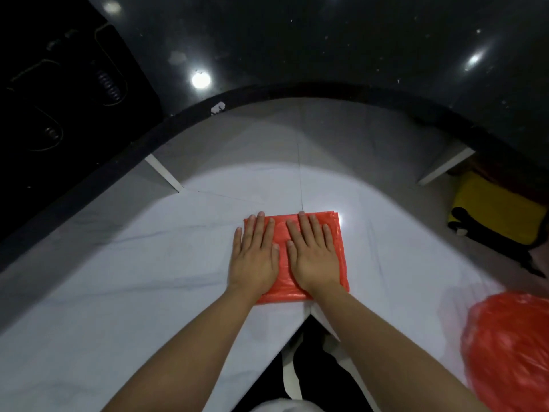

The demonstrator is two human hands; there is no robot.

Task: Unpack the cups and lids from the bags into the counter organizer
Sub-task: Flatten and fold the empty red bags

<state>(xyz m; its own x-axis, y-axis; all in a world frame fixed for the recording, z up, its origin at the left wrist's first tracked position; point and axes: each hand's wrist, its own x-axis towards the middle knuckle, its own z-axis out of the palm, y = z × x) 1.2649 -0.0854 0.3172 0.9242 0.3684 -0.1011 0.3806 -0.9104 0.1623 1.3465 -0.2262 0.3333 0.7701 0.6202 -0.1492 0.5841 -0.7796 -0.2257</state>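
Note:
A red plastic bag [338,233], folded flat into a rectangle, lies on the white marble-look floor [118,278] in front of me. My left hand [255,257] presses flat on its left half, fingers straight, with the little finger off the bag's left edge. My right hand [312,254] presses flat on its right half, fingers straight and spread. A second red plastic bag [508,346], puffed and rounded, sits at the lower right, partly cut off by the frame. No cups, lids or organizer are visible.
A dark glossy counter top [297,40] curves across the upper view, its black edge above a white recess. A black appliance [59,99] sits at the upper left. A yellow and black bag [496,215] lies at the right. My dark-trousered legs show at the bottom.

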